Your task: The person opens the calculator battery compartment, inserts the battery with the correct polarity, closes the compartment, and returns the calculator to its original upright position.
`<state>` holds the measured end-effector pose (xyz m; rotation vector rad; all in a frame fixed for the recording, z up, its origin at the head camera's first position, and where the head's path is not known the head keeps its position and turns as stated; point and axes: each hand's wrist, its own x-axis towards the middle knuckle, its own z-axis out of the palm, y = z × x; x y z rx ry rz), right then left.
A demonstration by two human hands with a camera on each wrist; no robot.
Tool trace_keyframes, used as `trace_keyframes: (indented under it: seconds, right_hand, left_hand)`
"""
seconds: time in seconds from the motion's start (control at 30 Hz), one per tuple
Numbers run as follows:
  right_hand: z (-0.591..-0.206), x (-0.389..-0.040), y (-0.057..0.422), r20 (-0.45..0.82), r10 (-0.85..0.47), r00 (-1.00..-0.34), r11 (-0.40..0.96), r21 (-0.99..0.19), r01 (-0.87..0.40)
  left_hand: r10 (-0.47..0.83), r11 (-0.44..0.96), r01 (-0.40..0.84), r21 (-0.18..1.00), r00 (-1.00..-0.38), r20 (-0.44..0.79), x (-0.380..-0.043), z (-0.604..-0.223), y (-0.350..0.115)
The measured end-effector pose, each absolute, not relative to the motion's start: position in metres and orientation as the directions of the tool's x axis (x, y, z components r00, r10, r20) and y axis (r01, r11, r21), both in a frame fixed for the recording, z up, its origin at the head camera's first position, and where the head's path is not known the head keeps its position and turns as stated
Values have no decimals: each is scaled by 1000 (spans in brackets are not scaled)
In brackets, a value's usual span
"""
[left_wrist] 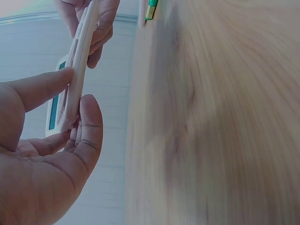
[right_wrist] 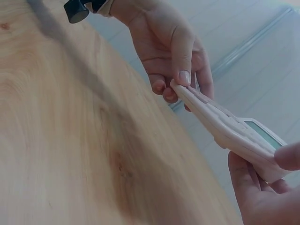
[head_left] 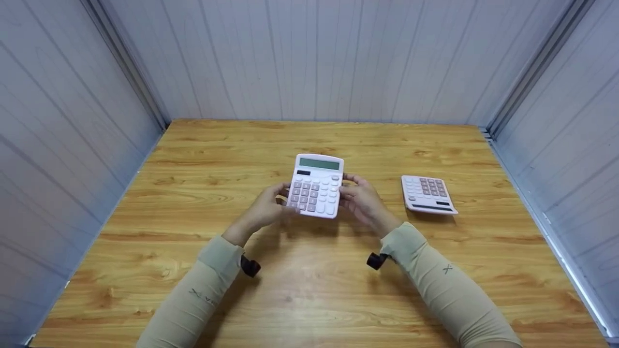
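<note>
A white and pink calculator (head_left: 316,186) is held up over the table, its keys and grey-green display facing me and the display at the far end. My left hand (head_left: 265,208) pinches its left edge, the thumb on the key side and the fingers behind, as the left wrist view shows at the calculator's edge (left_wrist: 77,70). On the opposite edge my right hand (head_left: 365,200) grips with thumb and fingers; the right wrist view shows its thumb (right_wrist: 288,156) by the display. A second, similar calculator (head_left: 428,193) lies right of my right hand, its display end toward me.
The wooden table (head_left: 314,290) is bounded by a pale panelled wall (head_left: 314,58) behind and walls on both sides. Black wrist devices (head_left: 250,266) sit at both sleeves. A small green object (left_wrist: 151,9), unclear in kind, shows at the top of the left wrist view.
</note>
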<state>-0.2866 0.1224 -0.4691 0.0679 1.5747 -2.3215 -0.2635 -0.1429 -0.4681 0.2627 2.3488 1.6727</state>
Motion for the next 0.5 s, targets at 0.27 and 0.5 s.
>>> trace_keyframes:
  seconds: [0.27, 0.5]
  right_hand:
    - [-473, -288, 106, -249, -162, -955, -262, -922, 285]
    - [-478, -291, 90, -268, -84, -960, -232, -931, 281]
  left_hand:
    - [257, 388, -7, 922, -959, -116, -263, -472, -155]
    - [234, 451, 12, 893, -967, -105, -265, -472, -162]
